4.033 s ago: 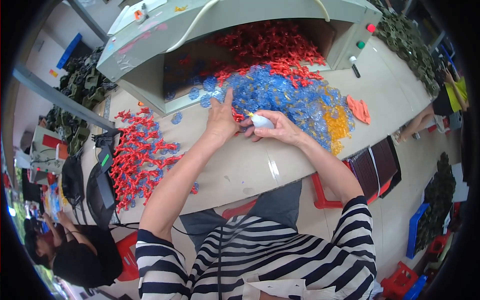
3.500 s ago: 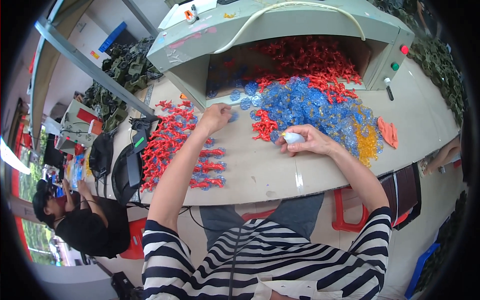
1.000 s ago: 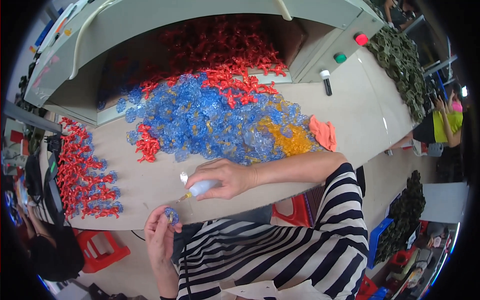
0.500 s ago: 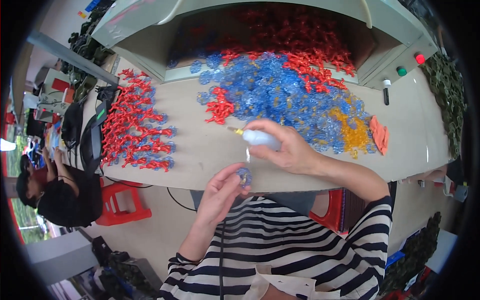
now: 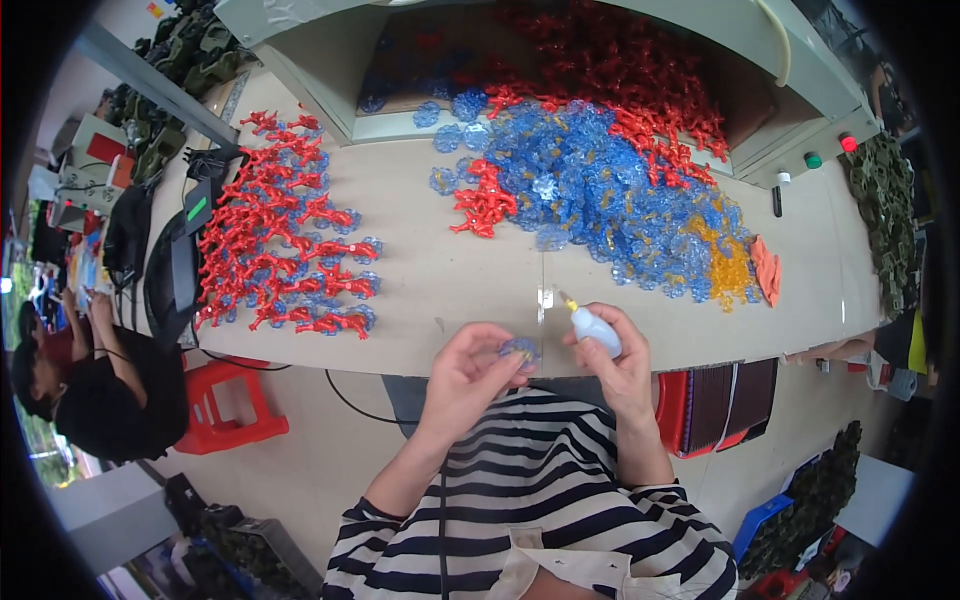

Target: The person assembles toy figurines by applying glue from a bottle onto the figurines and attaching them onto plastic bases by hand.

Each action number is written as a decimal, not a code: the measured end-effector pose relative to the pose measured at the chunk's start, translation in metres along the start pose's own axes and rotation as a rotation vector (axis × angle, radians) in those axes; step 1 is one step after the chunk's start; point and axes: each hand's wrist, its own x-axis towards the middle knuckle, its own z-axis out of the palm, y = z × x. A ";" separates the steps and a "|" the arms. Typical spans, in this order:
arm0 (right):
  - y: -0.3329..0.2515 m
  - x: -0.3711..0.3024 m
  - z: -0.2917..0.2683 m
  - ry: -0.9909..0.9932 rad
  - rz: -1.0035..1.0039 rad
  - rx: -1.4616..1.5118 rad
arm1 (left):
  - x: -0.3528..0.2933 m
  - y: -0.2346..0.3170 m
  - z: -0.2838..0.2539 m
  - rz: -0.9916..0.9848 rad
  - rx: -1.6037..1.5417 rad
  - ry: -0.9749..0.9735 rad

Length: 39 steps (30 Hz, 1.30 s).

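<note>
we find the left hand (image 5: 462, 385) partly curled, thumb and fingertips pinching a small translucent blue piece (image 5: 522, 352) in front of the torso, by the near edge of the worktop. we note the right hand (image 5: 622, 365) just beside it, fingers wrapped around a pale squeeze bottle (image 5: 597, 333). the bottle is tilted, its yellow nozzle (image 5: 570, 302) pointing up and toward the far side, apart from the blue piece. we cannot tell whether anything is leaving the tip.

beyond the hands we record a bare stretch of worktop (image 5: 420, 290). past it, a small cluster of red figures (image 5: 485, 205) lies against the near left side of a broad heap of blue pieces (image 5: 590, 190). amber pieces (image 5: 728, 268) lie at the heap's right end, with an orange cloth-like item (image 5: 766, 272) just beside them.

to the left, well apart from the heap, we observe rows of red figures with blue pieces (image 5: 285, 235) at their ends.

at the far side stands a grey-green cabinet (image 5: 310, 75), more red figures inside its opening. its right end carries a red button (image 5: 848, 143) and a green button (image 5: 812, 160); a dark marker (image 5: 777, 200) with a white cap lies near them.

farther left, we see a co-worker (image 5: 125, 390) in dark clothing beside a red stool (image 5: 225, 412).
</note>
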 end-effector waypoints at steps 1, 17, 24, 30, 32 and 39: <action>0.000 0.002 -0.002 0.056 -0.015 -0.010 | 0.008 0.000 0.004 0.011 0.182 0.039; 0.002 0.009 -0.039 0.040 -0.004 0.066 | 0.078 0.030 0.007 0.658 1.504 0.438; 0.003 0.005 -0.022 0.066 -0.009 0.001 | 0.049 0.018 -0.005 0.554 1.360 0.174; 0.000 -0.005 -0.018 0.003 -0.052 -0.109 | 0.027 0.007 -0.008 0.320 0.763 0.223; -0.004 -0.007 -0.012 0.021 -0.043 -0.072 | 0.018 0.003 -0.009 0.282 0.588 0.171; -0.015 -0.009 -0.016 0.000 -0.357 -0.303 | -0.003 -0.003 -0.006 -0.127 -0.264 -0.042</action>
